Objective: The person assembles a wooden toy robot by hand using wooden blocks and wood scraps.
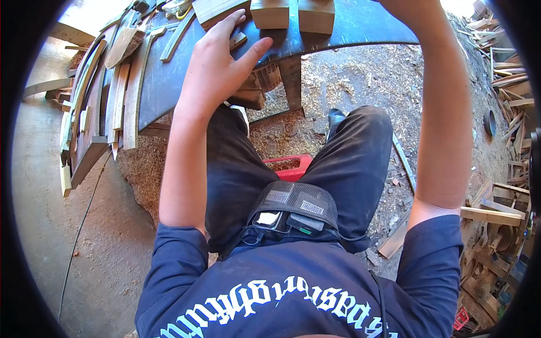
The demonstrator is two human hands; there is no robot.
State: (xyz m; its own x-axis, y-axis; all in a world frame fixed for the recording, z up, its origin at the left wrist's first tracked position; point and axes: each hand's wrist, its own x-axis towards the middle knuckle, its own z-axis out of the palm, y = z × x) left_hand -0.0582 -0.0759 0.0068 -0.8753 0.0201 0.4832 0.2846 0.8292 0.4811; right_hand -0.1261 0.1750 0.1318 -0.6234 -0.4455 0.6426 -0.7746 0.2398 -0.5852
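My left hand [222, 65] reaches over the dark metal work table [360, 25], thumb spread from stretched fingers. Its fingertips overlap the near side of a wooden block [217, 8] at the top edge of the view. A small wood piece [238, 40] shows between thumb and forefinger. Just right of this hand, two more squared wooden blocks, a middle one [270, 14] and a right one [316, 17], stand side by side on the table. Only the wrist and back part of my right hand [407, 14] show over the table's right part; the frame cuts off its fingers.
Wooden strips and boards [132, 96] lie piled on the table's left end, some overhanging it. Beneath the table are wood chunks [248, 98]. A red plastic object [298, 166] shows between my legs. Sawdust covers the ground, and scrap wood [515, 107] is heaped at right.
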